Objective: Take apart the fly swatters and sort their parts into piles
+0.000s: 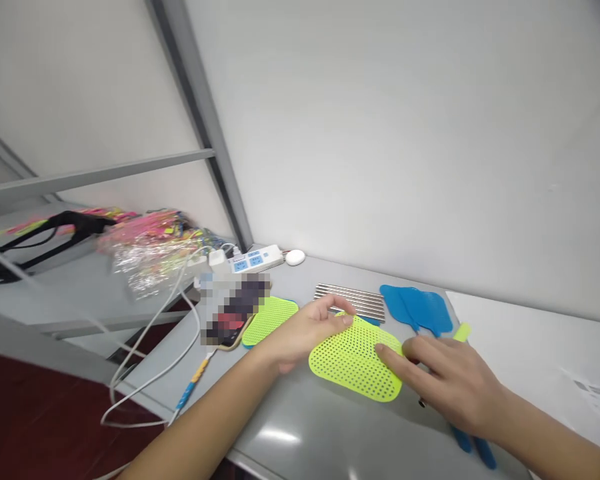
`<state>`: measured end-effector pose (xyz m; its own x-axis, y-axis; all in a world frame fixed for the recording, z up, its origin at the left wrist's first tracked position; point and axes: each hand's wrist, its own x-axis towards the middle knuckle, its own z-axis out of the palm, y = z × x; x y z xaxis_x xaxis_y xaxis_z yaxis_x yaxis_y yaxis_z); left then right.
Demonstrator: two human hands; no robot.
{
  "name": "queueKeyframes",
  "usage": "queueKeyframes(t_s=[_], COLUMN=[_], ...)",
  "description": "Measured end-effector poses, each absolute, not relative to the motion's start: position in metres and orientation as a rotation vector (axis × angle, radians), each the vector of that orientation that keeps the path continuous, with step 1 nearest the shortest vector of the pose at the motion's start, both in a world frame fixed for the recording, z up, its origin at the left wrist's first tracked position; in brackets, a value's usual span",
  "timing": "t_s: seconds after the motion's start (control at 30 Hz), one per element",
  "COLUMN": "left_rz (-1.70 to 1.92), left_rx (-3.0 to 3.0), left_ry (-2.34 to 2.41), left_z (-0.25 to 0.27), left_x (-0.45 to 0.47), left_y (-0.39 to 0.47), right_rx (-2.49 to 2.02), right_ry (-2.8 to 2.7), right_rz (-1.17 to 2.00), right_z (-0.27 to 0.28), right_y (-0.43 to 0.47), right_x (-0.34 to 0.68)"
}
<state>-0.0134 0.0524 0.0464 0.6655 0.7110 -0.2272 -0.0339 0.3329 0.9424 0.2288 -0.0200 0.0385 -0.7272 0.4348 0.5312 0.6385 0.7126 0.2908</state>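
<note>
Left hand: I am watching the bare left hand (313,328) pinching a lime-green, rounded, perforated plastic panel (357,363) by its upper edge, thumb on the near face.
Right hand: the bare right hand (453,373) is curling its fingers at the panel's right edge, one fingertip touching its face; I cannot tell what the fingers are closing on.
Lime panel: it is tilting above the glossy grey tabletop (260,407), between both hands.
Behind the hands: a row of slim silvery metal rods (370,310) is lying near the left fingers, and blue perforated plastic paddles (425,310) are overlapping to its right.
Under the right hand: two blue plastic strips (485,453) are poking out.
Left side: a second lime perforated panel (273,321) is lying beside a dark, tan-edged, pixelated phone (237,317).
Wall edge: a white power strip (260,259) is sitting near a white round puck (295,257).
</note>
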Motion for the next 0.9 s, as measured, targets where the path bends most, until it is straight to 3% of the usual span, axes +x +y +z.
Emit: queueKeyframes(t_s=[0.13,0.27,0.4,0.57,0.9], left_rz=[0.774,1.151,0.963,0.67,0.636], left_rx=[1.27,1.836,2.287,2.38,2.365], left_ry=[0.986,1.398,1.42,1.433,1.489], left_z=[0.038,0.017,-0.006,-0.019,-0.025], left_x=[-0.066,-0.111,-0.122,-0.115,-0.113], left_y=[0.026,-0.008,-0.02,-0.009,0.003], right_rx=[-0.713,-0.747,-0.765,-0.882,-1.173], right_ry=[-2.557,-2.63,-2.734,-2.859,-2.877], right_rz=[-0.569,-0.564,-0.529,-0.463,-0.087], right_z=[0.036,0.026,0.018,0.011,0.033], right_y=[0.005,0.038,0.062,0.072,0.071], right_x=[0.192,0.142,0.104,0.087,0.087])
